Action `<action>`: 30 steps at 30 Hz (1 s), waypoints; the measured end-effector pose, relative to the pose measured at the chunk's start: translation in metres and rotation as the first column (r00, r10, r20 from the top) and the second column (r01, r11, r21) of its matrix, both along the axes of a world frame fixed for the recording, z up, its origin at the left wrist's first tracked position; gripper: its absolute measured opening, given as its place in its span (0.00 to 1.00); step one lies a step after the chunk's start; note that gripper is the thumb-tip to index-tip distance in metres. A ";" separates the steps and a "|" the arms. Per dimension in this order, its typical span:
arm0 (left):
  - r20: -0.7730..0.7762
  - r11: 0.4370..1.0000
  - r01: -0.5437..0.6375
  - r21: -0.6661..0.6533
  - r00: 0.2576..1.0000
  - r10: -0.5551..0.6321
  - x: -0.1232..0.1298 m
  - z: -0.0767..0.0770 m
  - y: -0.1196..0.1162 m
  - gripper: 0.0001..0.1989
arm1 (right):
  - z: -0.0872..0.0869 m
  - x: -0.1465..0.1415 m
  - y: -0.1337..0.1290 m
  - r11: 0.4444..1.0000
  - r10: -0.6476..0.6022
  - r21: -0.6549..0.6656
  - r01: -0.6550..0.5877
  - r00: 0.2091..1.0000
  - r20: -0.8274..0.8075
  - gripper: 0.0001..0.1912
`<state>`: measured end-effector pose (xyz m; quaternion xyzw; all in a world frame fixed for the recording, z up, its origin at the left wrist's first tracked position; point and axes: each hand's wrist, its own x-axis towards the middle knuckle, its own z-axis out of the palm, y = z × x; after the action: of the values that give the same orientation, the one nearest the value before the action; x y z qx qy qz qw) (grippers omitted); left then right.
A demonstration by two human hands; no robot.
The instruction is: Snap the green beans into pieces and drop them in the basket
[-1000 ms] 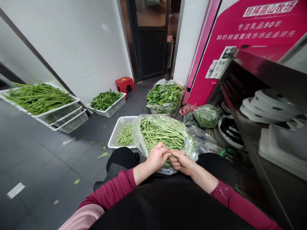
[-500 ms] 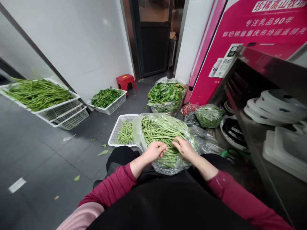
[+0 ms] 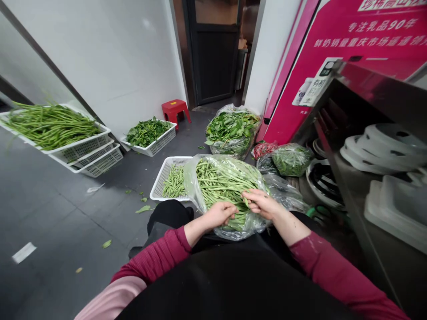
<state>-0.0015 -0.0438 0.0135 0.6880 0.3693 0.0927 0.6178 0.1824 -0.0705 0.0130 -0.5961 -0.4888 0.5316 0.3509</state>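
Observation:
A clear plastic bag (image 3: 193, 180) full of long green beans (image 3: 222, 180) rests open on my lap. Over its near part, my left hand (image 3: 222, 214) is closed with thumb and fingertips together; what it pinches is too small to make out. Just to the right, my right hand (image 3: 262, 203) has its fingers curled round green beans, with a bean end showing at the fingertips. Left of the bag, a white basket (image 3: 159, 186) on the floor holds short bean pieces (image 3: 175, 182).
Stacked white baskets (image 3: 80, 149) of green stalks stand at left. Farther back are a basket of leafy greens (image 3: 148, 132), a red stool (image 3: 175, 109) and a bag of leaves (image 3: 233, 129). A metal shelf (image 3: 360, 186) with white containers stands close on my right.
My right hand has turned and its fingers have curled more over the beans. My left hand has shifted slightly right and down. The view has moved a little.

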 end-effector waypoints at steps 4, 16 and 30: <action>0.221 0.982 0.032 -0.186 0.975 0.010 0.004 0.017 -0.019 0.18 | 0.012 -0.015 -0.018 0.997 -0.070 -0.056 0.049 0.880 -0.470 0.14; -0.165 0.951 -0.062 0.304 0.979 0.116 0.005 -0.004 -0.005 0.11 | 0.021 -0.044 -0.028 0.888 -0.225 0.453 0.078 0.933 0.281 0.07; 0.488 0.892 0.003 -0.453 0.838 0.245 0.003 0.034 0.044 0.16 | 0.020 -0.033 -0.050 0.960 0.161 -0.111 -0.259 0.827 -0.538 0.07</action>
<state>0.0012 0.0006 0.0477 0.4534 0.2385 0.2349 0.8261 0.1497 -0.1201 0.0331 -0.4002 -0.3873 0.7509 0.3550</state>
